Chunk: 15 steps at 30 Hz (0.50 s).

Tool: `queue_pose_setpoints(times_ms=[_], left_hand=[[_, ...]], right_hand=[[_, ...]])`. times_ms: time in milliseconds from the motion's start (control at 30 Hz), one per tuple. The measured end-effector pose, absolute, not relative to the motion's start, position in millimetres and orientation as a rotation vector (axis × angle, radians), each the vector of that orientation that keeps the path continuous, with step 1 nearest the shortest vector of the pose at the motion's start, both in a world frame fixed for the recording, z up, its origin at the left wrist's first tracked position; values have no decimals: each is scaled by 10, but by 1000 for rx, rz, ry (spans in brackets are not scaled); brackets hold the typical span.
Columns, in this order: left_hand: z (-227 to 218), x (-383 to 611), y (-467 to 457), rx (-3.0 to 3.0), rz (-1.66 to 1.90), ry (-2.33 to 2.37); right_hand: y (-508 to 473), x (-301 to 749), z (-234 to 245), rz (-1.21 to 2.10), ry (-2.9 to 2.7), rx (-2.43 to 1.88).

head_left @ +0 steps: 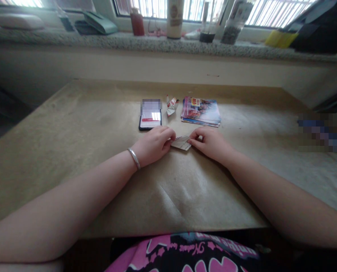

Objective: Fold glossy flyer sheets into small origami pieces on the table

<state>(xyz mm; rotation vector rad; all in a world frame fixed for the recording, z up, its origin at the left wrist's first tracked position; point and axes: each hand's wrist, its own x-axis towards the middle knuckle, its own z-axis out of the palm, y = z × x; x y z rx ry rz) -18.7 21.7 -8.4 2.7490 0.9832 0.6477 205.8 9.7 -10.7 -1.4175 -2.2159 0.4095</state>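
A small piece of folded paper (181, 143), pale with faint marks, lies between my two hands just above the tabletop. My left hand (154, 145), with a silver bangle at the wrist, is closed on its left end. At the right end, the thumb and fingers of my right hand (209, 143) pinch its edge. Beyond the hands are a phone (150, 115) with its screen lit, a small folded paper figure (172, 105) in white and red, and a stack of colourful printed sheets (201, 111).
All this is on a table with a creased tan cover (123, 196). Behind it, a speckled stone windowsill (154, 43) carries a red bottle (137, 22), a tall cream bottle (174, 19), a green case (100, 22) and a yellow object (281, 38). A blurred flat item (323, 132) is at the right.
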Motion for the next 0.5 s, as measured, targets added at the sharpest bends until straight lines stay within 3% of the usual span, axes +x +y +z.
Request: queue_pose_setpoints(times_ms=[300,500], left_hand=[[-87,-198,221,2590,810,833],[-65,-153,192,2379,828,1026]], right_hand=[[93,2002,-124,945,-1745,-1399],[87,1999,-105,988,-1725,-1297]])
